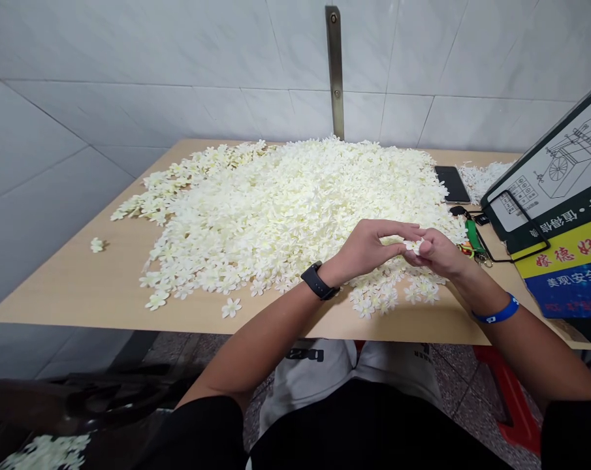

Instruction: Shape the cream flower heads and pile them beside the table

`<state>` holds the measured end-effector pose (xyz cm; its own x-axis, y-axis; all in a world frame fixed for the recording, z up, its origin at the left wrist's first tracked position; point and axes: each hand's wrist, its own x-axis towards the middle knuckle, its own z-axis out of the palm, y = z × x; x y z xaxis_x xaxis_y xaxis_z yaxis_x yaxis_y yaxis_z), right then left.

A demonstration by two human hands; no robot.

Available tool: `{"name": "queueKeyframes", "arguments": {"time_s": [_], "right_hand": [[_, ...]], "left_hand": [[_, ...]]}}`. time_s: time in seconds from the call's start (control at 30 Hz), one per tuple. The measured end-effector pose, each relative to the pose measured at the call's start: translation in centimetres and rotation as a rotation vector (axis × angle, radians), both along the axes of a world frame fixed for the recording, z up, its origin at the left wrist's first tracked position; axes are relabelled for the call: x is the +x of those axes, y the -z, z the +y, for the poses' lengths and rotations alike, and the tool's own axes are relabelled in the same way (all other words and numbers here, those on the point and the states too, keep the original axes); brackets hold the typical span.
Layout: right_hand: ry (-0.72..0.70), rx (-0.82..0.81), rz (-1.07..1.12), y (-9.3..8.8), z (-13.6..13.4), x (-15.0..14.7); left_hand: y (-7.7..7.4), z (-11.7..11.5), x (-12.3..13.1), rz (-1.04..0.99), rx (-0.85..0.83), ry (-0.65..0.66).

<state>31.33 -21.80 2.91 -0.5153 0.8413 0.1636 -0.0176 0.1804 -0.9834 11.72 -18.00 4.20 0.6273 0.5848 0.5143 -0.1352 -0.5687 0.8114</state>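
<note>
A small white artificial flower (413, 247) is held between my two hands, above the front right part of a big heap of like flowers (295, 202). My left hand (371, 245), with a black watch at the wrist, reaches in from the left; its thumb and fingertips close on the flower. My right hand (441, 253) grips the flower from the other side, thumb on top and fingers curled beneath. The fingers overlap, so part of the flower is hidden. Just below my hands, a few loose flowers (373, 297) lie near the table's front edge.
The heap covers much of the wooden table (79, 294). A phone (452, 184) and small white pieces (486, 177) lie at the back right. Nearby are a green-handled tool (473, 236) and a printed box (564, 196). More flowers (45, 452) sit at the lower left.
</note>
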Motion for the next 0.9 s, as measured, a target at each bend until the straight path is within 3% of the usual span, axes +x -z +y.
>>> {"name": "queueKeyframes", "arguments": {"time_s": [0.1, 0.2, 0.27, 0.4, 0.5, 0.67, 0.8, 0.9], "right_hand": [[-0.009, 0.058, -0.124, -0.6, -0.1, 0.3], [-0.097, 0.11, -0.247, -1.4, -0.2, 0.8], [-0.062, 0.141, -0.293, -1.6, -0.1, 1.0], [0.15, 0.113, -0.23, -1.5, 0.1, 1.0], [0.326, 0.139, -0.187, -1.3, 0.0, 0.5], [0.581, 0.474, -0.4, -1.1, -0.3, -0.2], [0.6, 0.72, -0.51, -0.8, -0.2, -0.2], [0.558, 0.787, -0.51, -0.9, -0.3, -0.2]], "left_hand": [[-0.2, 0.1, -0.3, 0.087, 0.087, 0.001], [-0.2, 0.5, -0.6, 0.202, 0.184, 0.135], [0.1, 0.7, -0.6, 0.229, 0.253, 0.168], [1.0, 1.3, -0.5, 0.134, 0.33, 0.009], [1.3, 1.4, -0.2, 0.08, 0.33, -0.041], [1.2, 1.0, 0.3, 0.06, 0.199, -0.123], [1.0, 1.0, 0.3, 0.196, 0.234, -0.27], [0.9, 1.0, 0.3, 0.274, 0.32, -0.25]]}}
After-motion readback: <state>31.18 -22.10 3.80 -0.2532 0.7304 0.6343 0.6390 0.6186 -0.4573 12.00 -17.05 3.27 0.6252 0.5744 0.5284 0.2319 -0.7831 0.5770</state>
